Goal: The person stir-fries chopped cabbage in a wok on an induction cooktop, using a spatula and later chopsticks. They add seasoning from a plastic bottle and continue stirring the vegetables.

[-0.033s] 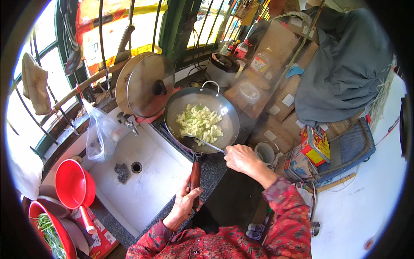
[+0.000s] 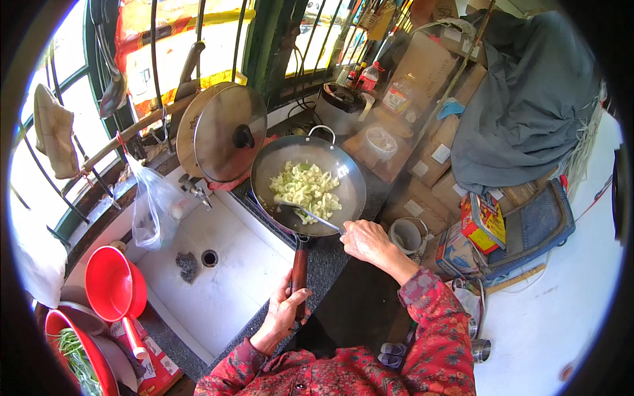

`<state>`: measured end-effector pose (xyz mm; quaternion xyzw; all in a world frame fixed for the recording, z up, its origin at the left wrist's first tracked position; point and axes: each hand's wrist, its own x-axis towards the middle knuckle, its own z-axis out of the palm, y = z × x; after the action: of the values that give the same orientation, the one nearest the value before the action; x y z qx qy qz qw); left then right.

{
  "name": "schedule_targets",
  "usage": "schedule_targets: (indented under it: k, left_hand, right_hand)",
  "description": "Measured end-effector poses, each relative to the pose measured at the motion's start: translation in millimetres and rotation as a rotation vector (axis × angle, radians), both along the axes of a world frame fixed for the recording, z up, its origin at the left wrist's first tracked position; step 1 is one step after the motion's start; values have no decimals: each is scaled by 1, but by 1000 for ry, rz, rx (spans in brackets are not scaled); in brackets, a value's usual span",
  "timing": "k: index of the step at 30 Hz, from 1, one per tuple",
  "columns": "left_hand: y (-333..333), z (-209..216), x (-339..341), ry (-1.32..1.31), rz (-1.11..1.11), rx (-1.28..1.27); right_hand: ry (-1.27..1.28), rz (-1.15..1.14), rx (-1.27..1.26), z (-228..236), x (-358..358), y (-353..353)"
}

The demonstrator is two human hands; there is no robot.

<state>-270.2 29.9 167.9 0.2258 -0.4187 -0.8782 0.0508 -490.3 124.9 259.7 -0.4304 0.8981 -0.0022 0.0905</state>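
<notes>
A wok (image 2: 277, 153) with a wooden handle (image 2: 300, 270) sits at the back of the counter. Chopped pale yellow-green vegetables (image 2: 310, 188) lie in its middle. My left hand (image 2: 284, 309) is closed around the wok's handle near its lower end. In my right hand (image 2: 370, 243) is the handle of a metal spatula (image 2: 316, 218), its blade low in the wok against the left lower side of the vegetables. Part of the blade is hidden by them.
Left of the wok is a white sink (image 2: 231, 290) with a dark scrubber (image 2: 187, 266). A glass lid (image 2: 224, 152) leans behind it. A red dipper (image 2: 112, 290) stands at the left. Cardboard boxes (image 2: 422, 204) and a small bucket (image 2: 405, 232) are at the right.
The spatula's blade has shifted a little left and up inside the wok, and my right hand has moved slightly left with it. My left hand stays on the wok's handle.
</notes>
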Motion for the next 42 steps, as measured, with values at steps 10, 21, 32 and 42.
schedule_targets:
  k: [10, 21, 32, 42]
  left_hand:
    - [0, -3, 2, -26, 0, 1]
    - [-4, -5, 4, -40, 5, 0]
    - [-3, -8, 5, -25, 30, 187]
    - [-5, -92, 29, 10, 112, 163]
  right_hand:
    - [-374, 32, -286, -10, 10, 7]
    - [199, -190, -264, -25, 10, 28]
    - [44, -16, 82, -57, -8, 5]
    - [103, -163, -832, -43, 17, 51]
